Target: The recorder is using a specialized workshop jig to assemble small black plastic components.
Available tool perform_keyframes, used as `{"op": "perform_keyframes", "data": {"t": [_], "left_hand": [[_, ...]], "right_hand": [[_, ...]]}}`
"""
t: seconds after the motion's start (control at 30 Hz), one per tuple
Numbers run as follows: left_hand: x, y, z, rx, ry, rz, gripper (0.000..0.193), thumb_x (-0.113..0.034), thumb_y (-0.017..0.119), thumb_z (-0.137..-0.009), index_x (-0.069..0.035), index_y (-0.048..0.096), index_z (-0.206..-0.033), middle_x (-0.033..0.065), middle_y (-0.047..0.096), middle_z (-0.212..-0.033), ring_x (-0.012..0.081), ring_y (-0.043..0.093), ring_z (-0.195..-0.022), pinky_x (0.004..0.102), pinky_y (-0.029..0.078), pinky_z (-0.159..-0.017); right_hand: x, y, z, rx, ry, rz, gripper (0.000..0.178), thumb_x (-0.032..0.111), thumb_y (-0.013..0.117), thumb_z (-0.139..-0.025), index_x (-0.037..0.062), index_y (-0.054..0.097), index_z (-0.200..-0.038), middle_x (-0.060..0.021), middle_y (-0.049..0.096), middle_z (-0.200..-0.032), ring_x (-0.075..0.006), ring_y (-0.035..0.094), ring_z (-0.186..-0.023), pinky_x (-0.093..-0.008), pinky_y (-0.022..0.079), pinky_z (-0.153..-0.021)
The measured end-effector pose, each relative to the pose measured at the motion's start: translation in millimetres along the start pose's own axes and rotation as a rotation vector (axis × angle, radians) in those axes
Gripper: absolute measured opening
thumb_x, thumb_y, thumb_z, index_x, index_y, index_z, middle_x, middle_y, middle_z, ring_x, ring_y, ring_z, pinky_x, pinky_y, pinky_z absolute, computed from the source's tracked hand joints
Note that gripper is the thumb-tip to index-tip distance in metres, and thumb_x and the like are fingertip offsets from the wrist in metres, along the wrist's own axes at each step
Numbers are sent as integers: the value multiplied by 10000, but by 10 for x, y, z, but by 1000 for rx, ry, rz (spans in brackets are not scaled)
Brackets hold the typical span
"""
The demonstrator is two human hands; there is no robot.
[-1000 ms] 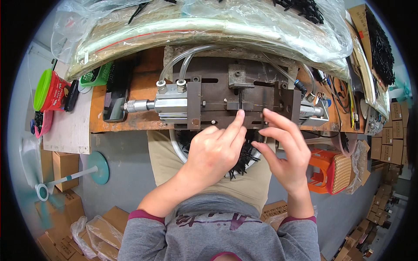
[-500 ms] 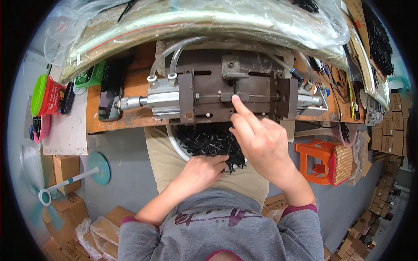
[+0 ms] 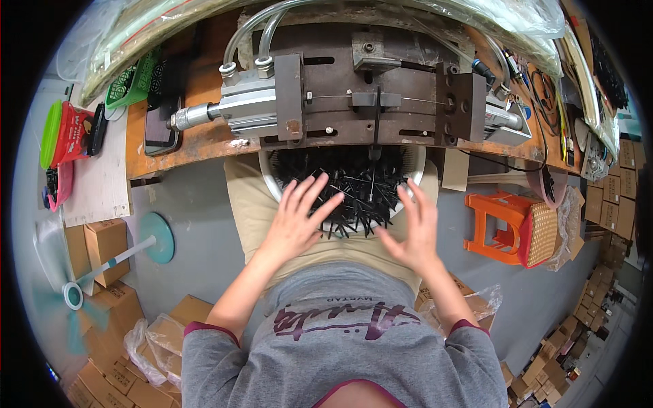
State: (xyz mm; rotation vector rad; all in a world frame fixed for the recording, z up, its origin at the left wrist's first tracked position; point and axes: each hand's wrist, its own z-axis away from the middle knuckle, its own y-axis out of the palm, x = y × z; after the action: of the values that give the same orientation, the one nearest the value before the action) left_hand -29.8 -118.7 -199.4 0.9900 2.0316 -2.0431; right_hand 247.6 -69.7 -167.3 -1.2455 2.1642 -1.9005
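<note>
My left hand [image 3: 298,221] hovers at the near left side of a white basket [image 3: 267,178], its fingers spread and nothing in it. Across from it, at the near right rim, is my right hand [image 3: 416,228], also open with fingers apart. The basket sits between my legs, heaped with slim black plastic pieces [image 3: 340,182]. Above it on the bench, a dark metal fixture [image 3: 333,122] carries a small grey block [image 3: 360,100] at its middle. One long black piece [image 3: 376,126] lies across this block and juts over the fixture's front edge toward the basket.
Silver air cylinders [image 3: 252,102] with clear hoses flank the fixture. Plastic-wrapped material [image 3: 476,17] lies behind it. An orange stool [image 3: 507,228] stands at right. A teal fan [image 3: 71,296] and cardboard boxes [image 3: 109,251] are at left. A red tub [image 3: 71,129] stands on the bench's left.
My right hand has come down from the fixture to the basket's right side. My left hand has lifted off the black pieces and opened. A long black piece now shows across the block.
</note>
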Motion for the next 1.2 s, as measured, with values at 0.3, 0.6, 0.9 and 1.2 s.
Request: {"op": "perform_keyframes", "data": {"t": [0.3, 0.6, 0.9, 1.2], "left_hand": [[83, 450, -370, -25, 26, 30, 1196, -345, 927, -567, -225, 326, -1594, 174, 235, -1657, 395, 271, -1501, 591, 236, -1222], [592, 415, -610, -138, -153, 42, 1046, -471, 911, -591, -142, 494, -1491, 219, 504, -1458, 437, 464, -1345, 553, 347, -1144], [792, 357, -755, 126, -362, 102, 999, -706, 811, -655, -15, 593, -1344, 291, 601, -1337, 452, 588, -1222, 504, 472, -1042], [466, 142, -3, -232, -215, 84, 1315, -522, 934, -501, -140, 318, -1598, 265, 273, -1604, 486, 278, -1467, 637, 213, -1194]], "right_hand": [[-120, 964, -73, 107, 280, -29, 1210, 183, 892, -611, 50, 208, -1600, -299, 245, -1588, -492, 321, -1422, -562, 280, -1168], [-344, 1247, -596, -24, 179, 58, 1047, 236, 916, -571, 28, 428, -1473, -305, 405, -1437, -486, 409, -1321, -559, 328, -1110], [-476, 1374, -878, 126, 193, 135, 962, 332, 906, -615, -3, 483, -1411, -285, 498, -1402, -481, 431, -1341, -573, 315, -1158], [-230, 561, -603, 136, 26, 25, 1016, 301, 916, -644, -5, 437, -1486, -291, 491, -1451, -458, 474, -1333, -501, 389, -1111]]}}
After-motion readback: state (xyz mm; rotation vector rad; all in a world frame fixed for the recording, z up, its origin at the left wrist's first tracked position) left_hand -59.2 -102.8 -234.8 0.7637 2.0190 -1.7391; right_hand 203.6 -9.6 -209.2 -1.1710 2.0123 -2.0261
